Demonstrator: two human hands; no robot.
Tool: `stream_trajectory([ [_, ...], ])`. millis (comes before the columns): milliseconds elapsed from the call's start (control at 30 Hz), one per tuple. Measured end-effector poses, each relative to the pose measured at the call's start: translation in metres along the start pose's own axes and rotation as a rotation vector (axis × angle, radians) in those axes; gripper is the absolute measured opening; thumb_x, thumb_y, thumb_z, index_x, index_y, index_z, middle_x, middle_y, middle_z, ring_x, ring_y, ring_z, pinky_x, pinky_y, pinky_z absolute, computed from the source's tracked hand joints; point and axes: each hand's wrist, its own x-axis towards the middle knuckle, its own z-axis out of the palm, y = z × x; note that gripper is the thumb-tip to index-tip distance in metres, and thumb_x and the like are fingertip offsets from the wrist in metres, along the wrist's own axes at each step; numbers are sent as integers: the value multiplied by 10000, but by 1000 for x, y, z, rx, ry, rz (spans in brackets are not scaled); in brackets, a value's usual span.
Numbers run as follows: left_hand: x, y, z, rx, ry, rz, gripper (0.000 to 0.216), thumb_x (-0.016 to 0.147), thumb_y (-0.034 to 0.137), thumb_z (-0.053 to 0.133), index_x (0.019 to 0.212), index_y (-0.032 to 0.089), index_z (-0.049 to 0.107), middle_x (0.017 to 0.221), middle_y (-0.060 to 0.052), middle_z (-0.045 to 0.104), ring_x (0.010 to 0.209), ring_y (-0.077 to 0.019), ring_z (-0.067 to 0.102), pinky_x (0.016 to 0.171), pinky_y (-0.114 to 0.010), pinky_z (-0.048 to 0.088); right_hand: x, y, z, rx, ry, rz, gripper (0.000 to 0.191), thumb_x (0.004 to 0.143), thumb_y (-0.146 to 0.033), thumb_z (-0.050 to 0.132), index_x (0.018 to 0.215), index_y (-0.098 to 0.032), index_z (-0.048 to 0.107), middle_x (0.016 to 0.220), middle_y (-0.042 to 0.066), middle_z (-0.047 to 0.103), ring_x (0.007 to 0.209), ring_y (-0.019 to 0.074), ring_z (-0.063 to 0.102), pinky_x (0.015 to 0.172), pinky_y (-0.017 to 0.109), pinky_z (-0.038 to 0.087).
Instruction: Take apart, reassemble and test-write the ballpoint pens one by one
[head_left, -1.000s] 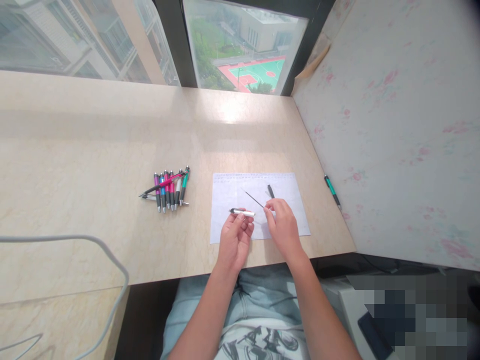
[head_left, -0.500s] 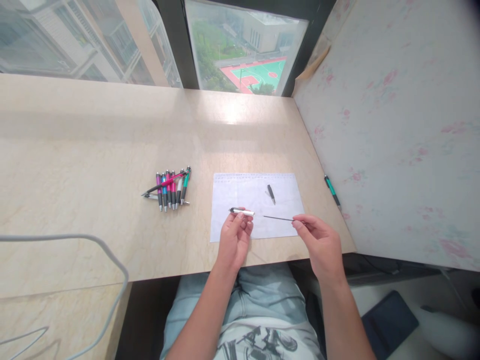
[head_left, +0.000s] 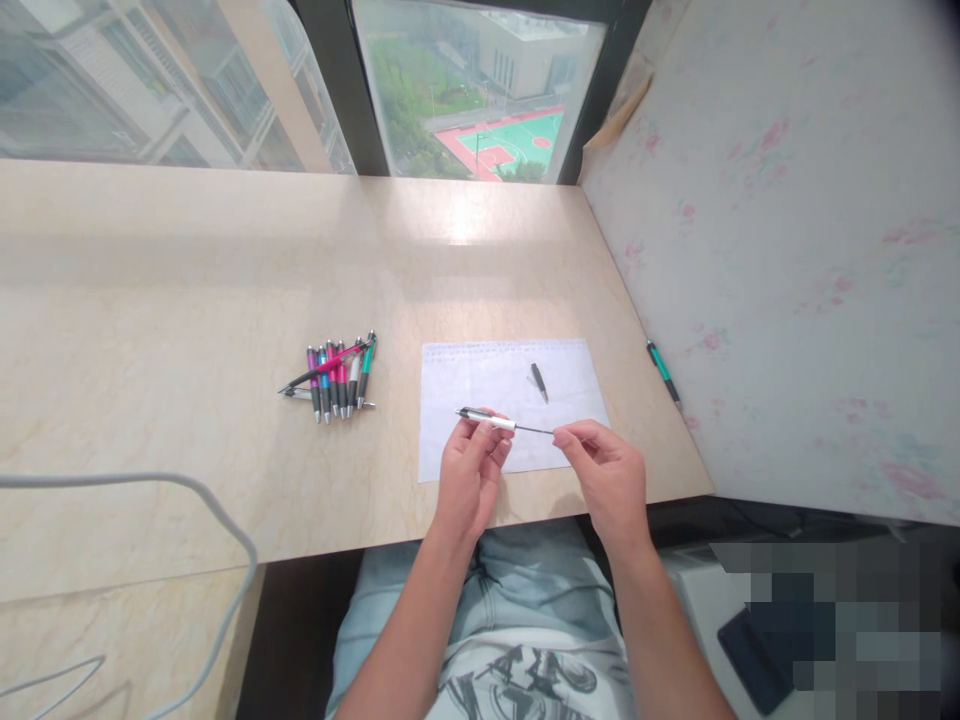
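My left hand (head_left: 474,462) is closed around a white pen barrel (head_left: 496,421) with a dark clip, its open end facing right. Between the thumb and fingers of my right hand (head_left: 602,468) is a thin dark pen refill (head_left: 534,430). The refill's left end is at the barrel's open end and seems to sit inside it; how deep I cannot tell. Both hands are over the near part of a white sheet of paper (head_left: 457,378). On that sheet, beyond my hands, lies a dark pen grip section (head_left: 539,383) with a metal tip.
Several coloured pens (head_left: 334,385) lie bunched left of the paper, one pink pen across the others. A green and black pen (head_left: 663,372) rests against the flowered wall (head_left: 795,240) at right. A grey cable (head_left: 187,482) loops over the desk (head_left: 150,390) at left.
My right hand has moved left, bringing the refill from a gap away up to the barrel's open end. My left hand still holds the barrel in nearly the same place.
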Motion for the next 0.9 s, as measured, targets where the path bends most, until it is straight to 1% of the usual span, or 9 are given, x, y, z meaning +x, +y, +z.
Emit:
stream_trajectory([
  [133,-2,1,4,30,-10,7,184,785,227,741,940,156,670,923,-35,693,764,-81,648,739,-182,515,2,1,4,15,73,-24,153,837,-329,681,775,-190,699,747,13,671,715,159,592,659,281,459],
  [233,-2,-1,5,38,7,4,202,775,247,755,932,149,675,909,-34,699,758,-77,650,739,-176,518,3,0,6,26,96,-61,137,839,-313,682,780,-190,696,753,14,665,718,157,589,659,282,454],
  [467,-3,-4,5,19,29,-27,201,761,227,767,927,152,683,917,-31,703,774,-77,660,723,-159,528,1,0,11,49,45,-112,103,841,-276,683,775,-198,691,764,10,655,731,154,583,665,280,450],
  [600,-4,-4,6,58,4,-17,203,768,229,760,937,153,675,909,-34,701,769,-86,662,713,-169,534,0,3,14,68,72,-75,148,842,-304,682,748,-190,669,719,-1,625,693,146,558,646,274,440],
  [767,-3,-5,5,36,4,-40,209,762,214,764,940,149,675,902,-35,700,766,-88,667,702,-162,538,3,6,22,72,114,-19,236,844,-360,672,696,-187,611,659,-21,569,637,132,515,605,261,421],
  [833,-2,-5,4,8,11,-46,207,762,204,762,942,145,678,908,-39,703,764,-87,669,697,-158,542,4,5,23,62,108,-4,254,851,-377,659,689,-189,604,651,-21,564,636,133,515,607,262,425],
  [900,-1,-5,2,-34,26,-52,192,764,183,756,937,142,682,905,-40,705,757,-83,670,699,-153,546,6,4,23,48,69,-11,232,850,-383,656,720,-193,624,689,-8,596,668,143,545,622,265,442],
])
